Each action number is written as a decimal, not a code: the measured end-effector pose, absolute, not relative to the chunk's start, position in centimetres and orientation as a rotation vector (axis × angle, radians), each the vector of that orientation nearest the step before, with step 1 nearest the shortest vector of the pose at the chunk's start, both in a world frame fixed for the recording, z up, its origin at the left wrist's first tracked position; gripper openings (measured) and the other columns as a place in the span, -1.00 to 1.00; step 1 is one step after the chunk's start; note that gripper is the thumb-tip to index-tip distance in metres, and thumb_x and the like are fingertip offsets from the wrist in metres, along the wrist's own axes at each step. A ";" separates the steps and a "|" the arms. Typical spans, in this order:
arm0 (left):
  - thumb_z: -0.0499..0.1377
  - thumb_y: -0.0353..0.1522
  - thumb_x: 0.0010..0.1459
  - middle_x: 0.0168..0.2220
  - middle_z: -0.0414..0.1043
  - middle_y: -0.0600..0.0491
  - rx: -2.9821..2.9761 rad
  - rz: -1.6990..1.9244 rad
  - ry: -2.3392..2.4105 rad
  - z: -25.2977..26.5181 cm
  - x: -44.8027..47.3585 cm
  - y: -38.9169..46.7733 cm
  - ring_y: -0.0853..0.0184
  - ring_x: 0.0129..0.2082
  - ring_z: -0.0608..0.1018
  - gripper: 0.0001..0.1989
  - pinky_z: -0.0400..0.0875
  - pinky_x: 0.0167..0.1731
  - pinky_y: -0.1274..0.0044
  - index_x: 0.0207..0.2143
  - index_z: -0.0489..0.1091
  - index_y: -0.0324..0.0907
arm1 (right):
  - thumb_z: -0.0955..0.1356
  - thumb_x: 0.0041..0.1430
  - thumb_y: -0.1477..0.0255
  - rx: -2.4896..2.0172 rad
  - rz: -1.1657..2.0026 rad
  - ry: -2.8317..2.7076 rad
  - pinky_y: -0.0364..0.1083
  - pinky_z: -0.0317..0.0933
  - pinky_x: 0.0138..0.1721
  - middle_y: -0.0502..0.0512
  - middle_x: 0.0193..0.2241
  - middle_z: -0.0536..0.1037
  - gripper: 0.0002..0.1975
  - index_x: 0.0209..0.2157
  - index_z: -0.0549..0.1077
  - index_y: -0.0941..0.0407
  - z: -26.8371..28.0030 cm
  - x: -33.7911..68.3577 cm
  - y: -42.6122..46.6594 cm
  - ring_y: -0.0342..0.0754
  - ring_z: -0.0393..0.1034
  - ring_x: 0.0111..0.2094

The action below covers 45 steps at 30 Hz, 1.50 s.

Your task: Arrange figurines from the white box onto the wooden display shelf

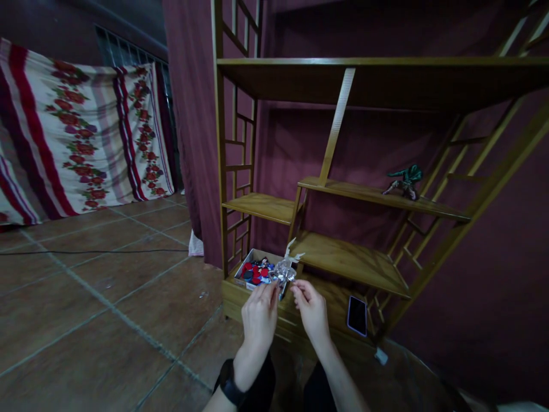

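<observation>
One striped, flowered blanket [98, 137] hangs at far left, its edge cut off by the frame; bars behind it sink into shadow. Dark cable [107, 252] runs across the tiled floor [128, 297] below. Next, a plum curtain [189, 131], then a wooden shelf unit [364, 62], top cropped, upper recess too dark to make out.

Black wristband [231, 384] on the left wrist. Open box [262, 253] on the unit's low left ledge, near corner hidden behind the hands; inside, a jumble of red, blue and black pieces, individual shapes hard to separate. Small pale label [250, 286] on the box front, print too small to read.

Left hand [259, 315]: fingers bunched, pinching the lower left of a clear figure [285, 270]; fingertips partly hidden by the hand itself. Figure sits up over the box's right side, between both hands: glassy, shiny body, pale branching prongs on top, fine detail blurred. Right hand [311, 312]: thumb and finger pinching its lower right edge.

Farther right, a phone [357, 316], screen dark, pale purple rim. White plug-like block [381, 356] beyond, blurred. Above, a green-and-reddish toy [405, 182] on a shelf, form indistinct.
</observation>
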<state>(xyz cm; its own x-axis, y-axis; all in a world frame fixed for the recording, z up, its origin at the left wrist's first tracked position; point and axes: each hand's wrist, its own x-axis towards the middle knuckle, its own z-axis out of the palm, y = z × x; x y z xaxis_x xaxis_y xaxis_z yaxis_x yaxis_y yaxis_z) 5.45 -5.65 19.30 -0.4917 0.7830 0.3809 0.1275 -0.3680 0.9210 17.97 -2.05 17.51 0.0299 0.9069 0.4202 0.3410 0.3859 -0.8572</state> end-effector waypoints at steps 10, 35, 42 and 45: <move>0.28 -0.43 -0.23 -0.50 0.48 0.01 0.959 1.782 1.212 17.9 5.5 -3.0 0.33 -0.48 0.46 -0.85 0.31 -0.39 0.54 -0.48 0.49 -0.24 | 0.21 0.12 0.33 -1.075 0.449 -1.687 -0.18 0.26 -0.35 0.08 -0.32 0.52 -0.74 -0.22 0.45 0.07 19.9 17.8 -4.6 -0.11 0.40 -0.38; 0.34 -0.38 -0.28 -0.53 0.43 0.02 0.657 1.517 0.745 17.5 6.0 -2.9 0.44 -0.55 0.44 -0.71 0.30 -0.47 0.60 -0.42 0.46 -0.31 | 0.19 0.16 0.34 -1.069 0.395 -1.627 -0.19 0.23 -0.37 0.09 -0.33 0.42 -0.78 -0.26 0.41 0.09 20.5 17.0 -7.4 -0.13 0.36 -0.36; 0.35 -0.42 -0.25 -0.44 0.47 0.02 0.621 1.429 0.667 17.6 6.4 -3.3 0.48 -0.50 0.46 -0.72 0.32 -0.43 0.66 -0.39 0.47 -0.29 | 0.20 0.15 0.34 -1.070 0.443 -1.613 -0.17 0.25 -0.36 0.09 -0.26 0.42 -0.76 -0.19 0.39 0.07 19.6 17.4 -6.4 -0.13 0.37 -0.38; 0.35 -0.42 -0.25 -0.46 0.47 0.02 0.615 1.417 0.665 17.6 6.5 -3.3 0.47 -0.50 0.47 -0.73 0.33 -0.43 0.65 -0.40 0.47 -0.30 | 0.18 0.16 0.35 -1.054 0.474 -1.607 -0.15 0.25 -0.28 0.09 -0.28 0.45 -0.76 -0.21 0.40 0.07 19.3 17.5 -6.2 -0.10 0.38 -0.29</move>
<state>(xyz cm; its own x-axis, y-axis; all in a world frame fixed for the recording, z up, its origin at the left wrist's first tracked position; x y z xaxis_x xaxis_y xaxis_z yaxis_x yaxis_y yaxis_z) 6.49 -3.33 17.64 0.0378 0.9980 -0.0513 -0.6768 0.0633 0.7335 17.49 -6.21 19.31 -0.0007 0.8238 0.5669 0.3846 0.5236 -0.7602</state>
